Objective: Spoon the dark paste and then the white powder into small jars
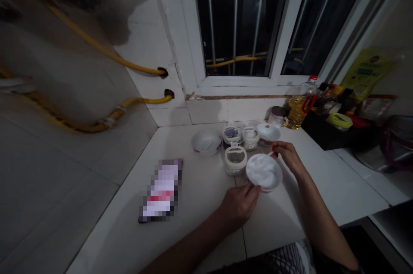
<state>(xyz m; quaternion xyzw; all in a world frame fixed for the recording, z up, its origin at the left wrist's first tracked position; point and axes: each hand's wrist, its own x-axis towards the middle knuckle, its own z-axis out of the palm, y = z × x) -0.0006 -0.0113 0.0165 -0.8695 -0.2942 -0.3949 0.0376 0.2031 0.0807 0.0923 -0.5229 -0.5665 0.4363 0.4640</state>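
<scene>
On white counter (200, 192), L hand (238, 205) grip round bowl (263, 173) rim, R hand (288, 155) grip on half-hidden spoon (268, 154).

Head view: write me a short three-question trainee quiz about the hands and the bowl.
1. True or false: the left hand grips the rim of the white-filled bowl.
2. The right hand pinches: A) a small white spoon; B) a knife; C) a cloth.
3. On which side of that bowl does the nearest jar stand?
Key: 1 true; 2 A; 3 its left, close beside it.
</scene>
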